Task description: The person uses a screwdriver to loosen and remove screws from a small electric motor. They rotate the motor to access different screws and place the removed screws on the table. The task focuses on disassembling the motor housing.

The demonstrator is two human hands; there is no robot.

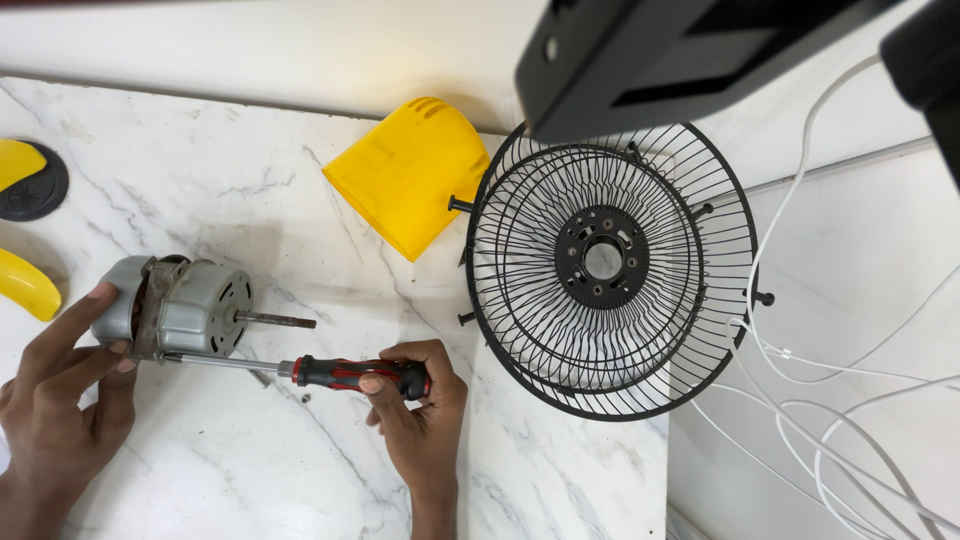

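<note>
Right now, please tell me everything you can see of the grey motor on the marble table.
The grey motor looks like cast metal, with round vent holes in its end face and a rusty band around its middle. It lies on its side on the marble table, shaft pointing right. The left hand steadies its rear end. The screwdriver, held in the right hand, reaches its lower edge.

Single head view, looking steeply down, close over marble table (250, 190).

Motor (180, 305) sits on the table (230, 180) at left, screwdriver (330, 372) just in front of it, cover (410, 175) behind, grille (610, 265) off right, cables (850, 400) past that.
</note>
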